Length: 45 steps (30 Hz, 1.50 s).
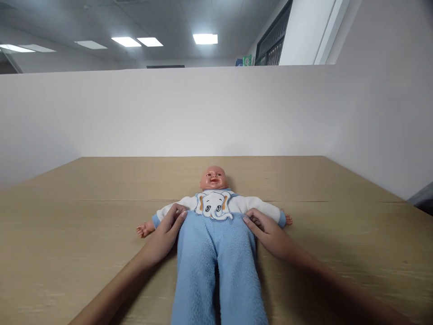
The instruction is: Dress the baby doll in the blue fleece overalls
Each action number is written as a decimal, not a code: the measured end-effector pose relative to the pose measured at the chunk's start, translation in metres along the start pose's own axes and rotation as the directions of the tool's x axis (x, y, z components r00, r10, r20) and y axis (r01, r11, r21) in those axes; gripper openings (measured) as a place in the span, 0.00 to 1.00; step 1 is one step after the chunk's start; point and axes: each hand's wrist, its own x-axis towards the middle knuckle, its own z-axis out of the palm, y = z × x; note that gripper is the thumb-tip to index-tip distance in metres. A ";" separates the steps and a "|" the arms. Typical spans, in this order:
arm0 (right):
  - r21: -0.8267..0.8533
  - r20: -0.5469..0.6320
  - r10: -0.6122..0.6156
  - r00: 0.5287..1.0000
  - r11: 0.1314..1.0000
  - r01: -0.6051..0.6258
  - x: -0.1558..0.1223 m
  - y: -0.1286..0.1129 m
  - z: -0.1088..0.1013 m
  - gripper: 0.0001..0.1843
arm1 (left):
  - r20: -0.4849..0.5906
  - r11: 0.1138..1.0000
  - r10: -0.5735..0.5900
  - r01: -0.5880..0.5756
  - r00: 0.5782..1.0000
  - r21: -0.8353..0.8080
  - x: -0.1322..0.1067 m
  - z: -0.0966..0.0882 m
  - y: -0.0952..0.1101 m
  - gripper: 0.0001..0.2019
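Note:
A baby doll (214, 177) lies on its back on the wooden table (84, 216), head away from me, legs toward me. It wears a white top with an elephant patch (212, 205) and light blue fleece trousers (216, 257). My left hand (166, 232) rests at the doll's waist on the left side, fingers pressed against the trouser edge beside the white sleeve. My right hand (267, 231) does the same on the right side, fingers curled onto the waistband. Both hands pinch the fabric at the waist.
White partition walls (203, 110) enclose the table at the back and on both sides. Bare tabletop lies to the left and right of the doll. Ceiling lights show above the partition.

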 end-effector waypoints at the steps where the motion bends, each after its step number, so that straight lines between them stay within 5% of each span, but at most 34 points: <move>1: -0.043 -0.021 -0.009 1.000 0.999 0.008 -0.002 -0.002 0.000 0.17 | 0.009 1.000 -0.002 0.002 1.000 -0.026 0.000 0.001 -0.001 0.16; 6: -0.366 -0.141 -0.214 0.967 0.919 0.150 -0.016 0.003 -0.011 0.08 | 0.158 0.999 0.026 -0.022 0.987 -0.029 -0.002 -0.011 0.006 0.17; 9: -0.577 -0.216 -0.366 0.905 0.796 0.184 -0.029 0.020 -0.031 0.14 | 0.299 1.000 0.017 -0.020 0.954 0.006 -0.004 -0.024 0.011 0.17; 12: -0.664 -0.233 -0.397 0.888 0.732 0.153 -0.038 0.044 -0.055 0.23 | 0.295 0.995 0.022 0.006 0.955 -0.095 -0.005 -0.029 0.011 0.16; 16: -0.626 -0.163 -0.297 0.941 0.768 0.134 -0.036 0.072 -0.074 0.34 | 0.186 0.959 -0.025 0.075 0.982 -0.272 -0.007 -0.020 0.007 0.14; 21: -0.605 -0.162 -0.239 0.957 0.791 0.095 -0.030 0.084 -0.074 0.28 | 0.108 0.914 -0.100 0.134 0.989 -0.382 -0.005 -0.008 0.004 0.13; 27: -0.599 -0.178 -0.235 0.955 0.796 0.084 -0.032 0.083 -0.072 0.27 | 0.198 0.985 0.018 0.016 0.980 -0.170 0.002 -0.013 -0.004 0.16; 32: -0.588 -0.169 -0.210 0.963 0.806 0.073 -0.031 0.081 -0.073 0.24 | 0.293 1.000 0.000 -0.002 0.956 0.008 -0.001 -0.023 -0.008 0.17; 45: -0.606 -0.164 -0.236 0.958 0.790 0.092 -0.028 0.088 -0.074 0.25 | 0.046 0.993 -0.115 0.117 0.992 -0.033 -0.007 -0.002 0.006 0.21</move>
